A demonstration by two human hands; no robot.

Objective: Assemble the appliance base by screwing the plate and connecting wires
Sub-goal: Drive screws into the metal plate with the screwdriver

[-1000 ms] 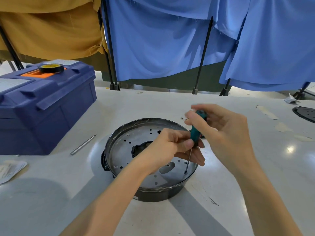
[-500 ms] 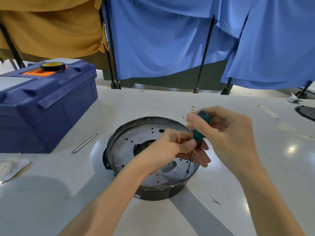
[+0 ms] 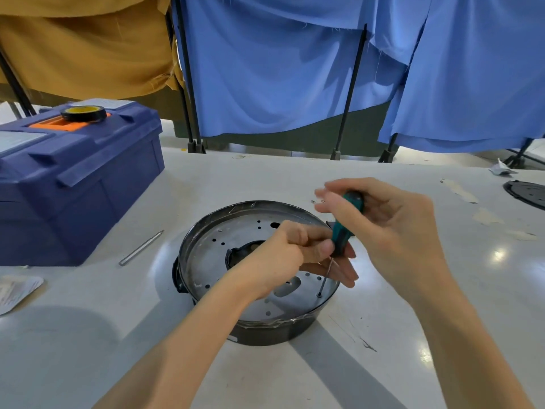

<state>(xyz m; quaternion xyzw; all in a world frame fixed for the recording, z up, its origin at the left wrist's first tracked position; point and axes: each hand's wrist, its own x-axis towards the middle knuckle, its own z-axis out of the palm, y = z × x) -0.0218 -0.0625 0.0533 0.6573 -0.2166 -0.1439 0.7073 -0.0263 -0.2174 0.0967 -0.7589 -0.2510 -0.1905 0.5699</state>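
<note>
White table [image 3: 88, 349] carries everything. The blue toolbox [image 3: 73, 187] sits far left, well clear of the work, with a black-and-yellow tape roll [image 3: 83, 113] on its lid, likely parked for later.

The round black appliance base [image 3: 265, 332] is at table centre in front of the person. The perforated metal plate [image 3: 212, 255] is seated inside its rim, face up, so the screw holes are reachable from above.

Right hand [image 3: 392, 225]: fingers curled round the top of the teal screwdriver [image 3: 345, 228], a grip for twisting. Left hand [image 3: 289, 258]: thumb and forefinger pinch the lower handle where the shaft starts, the other fingers reaching past it. I judge this is to keep the tip steady. The shaft runs down, slightly tilted, to a hole near the plate's right edge [image 3: 319, 294].

A loose metal bit [image 3: 141, 247] lies on the table between toolbox and base, touching neither.

Hard to tell:
- The screw head is too small to make out, so how deep it sits is unknown.
- The left hand covers the plate's middle right.
- No wires are visible.
- The right fingertips are motion-blurred.
- A black disc [image 3: 528, 193] is cut off at the right edge and a paper packet [image 3: 14, 290] at the left.
</note>
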